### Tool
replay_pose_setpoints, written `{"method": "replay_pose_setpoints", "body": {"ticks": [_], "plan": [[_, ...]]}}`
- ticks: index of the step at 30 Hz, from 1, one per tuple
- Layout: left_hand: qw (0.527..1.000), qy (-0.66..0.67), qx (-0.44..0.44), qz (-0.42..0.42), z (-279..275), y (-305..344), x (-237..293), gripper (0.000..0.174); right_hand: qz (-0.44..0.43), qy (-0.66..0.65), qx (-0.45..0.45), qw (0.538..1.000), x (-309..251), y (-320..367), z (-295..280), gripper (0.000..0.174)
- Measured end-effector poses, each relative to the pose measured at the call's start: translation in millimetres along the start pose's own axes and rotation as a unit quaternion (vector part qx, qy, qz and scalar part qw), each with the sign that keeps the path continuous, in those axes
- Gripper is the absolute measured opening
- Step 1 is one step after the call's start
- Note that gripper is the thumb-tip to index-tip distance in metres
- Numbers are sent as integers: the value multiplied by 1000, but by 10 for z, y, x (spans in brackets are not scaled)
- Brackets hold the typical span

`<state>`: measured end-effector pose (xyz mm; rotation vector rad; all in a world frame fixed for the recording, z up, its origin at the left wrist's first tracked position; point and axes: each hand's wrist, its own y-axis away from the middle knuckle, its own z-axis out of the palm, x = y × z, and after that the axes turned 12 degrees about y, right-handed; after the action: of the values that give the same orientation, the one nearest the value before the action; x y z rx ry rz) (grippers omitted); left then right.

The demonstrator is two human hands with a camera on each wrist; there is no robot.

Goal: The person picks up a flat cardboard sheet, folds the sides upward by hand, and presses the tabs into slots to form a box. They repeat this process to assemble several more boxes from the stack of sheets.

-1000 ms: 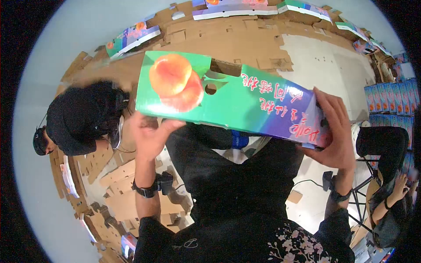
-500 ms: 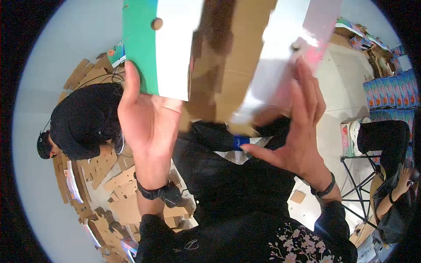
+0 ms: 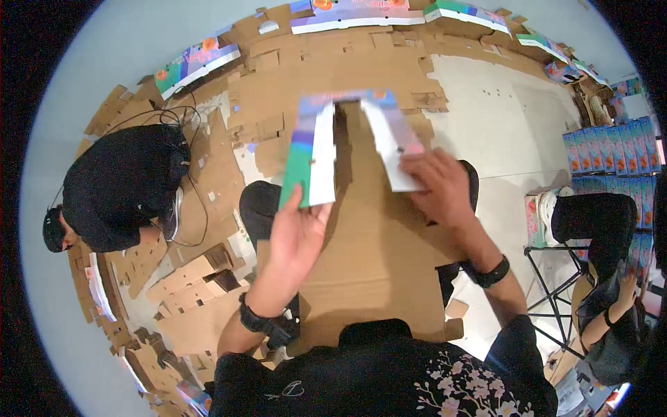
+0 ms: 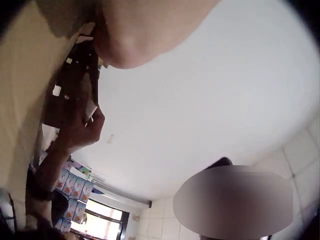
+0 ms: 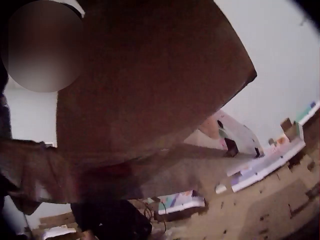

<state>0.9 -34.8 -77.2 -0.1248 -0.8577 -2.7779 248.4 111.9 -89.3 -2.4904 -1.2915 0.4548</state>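
A partly folded peach carton (image 3: 358, 229) spans the lap, its plain brown inside facing up and a wide brown flap reaching toward the torso. Printed side walls with white folded edges stand along its left and right, joined by a printed far wall. My left hand (image 3: 297, 240) grips the near end of the green left wall, thumb on the outside. At the near end of the right wall, my right hand (image 3: 445, 191) holds the white edge with curled fingers. The carton's brown cardboard (image 5: 150, 75) fills much of the right wrist view.
Flattened cardboard (image 3: 326, 62) covers the floor ahead, with printed cartons (image 3: 358, 15) along the far edge. A crouching person in black (image 3: 125, 187) is at left. Stacked cartons (image 3: 611, 149) and a seated person's leg (image 3: 597, 215) beside a folding stool (image 3: 556, 292) are at right.
The carton has turned from its printed peach side to its brown inside and come down over the lap. My right hand, spread open half a second ago, now grips the right wall.
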Motion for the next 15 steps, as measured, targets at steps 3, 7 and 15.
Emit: {"method": "replay_pose_setpoints", "body": {"ticks": [3, 7, 15], "plan": [[993, -24, 104, -50, -491, 131, -108, 34, -10, -75, -143, 987, -108, 360, 218, 64], [954, -269, 45, -123, -869, 546, 101, 32, 62, -81, -185, 977, -266, 908, 61, 79], [653, -734, 71, 173, -1404, 918, 521, 65, 448, -235, -217, 835, -478, 1803, -317, 75]]}}
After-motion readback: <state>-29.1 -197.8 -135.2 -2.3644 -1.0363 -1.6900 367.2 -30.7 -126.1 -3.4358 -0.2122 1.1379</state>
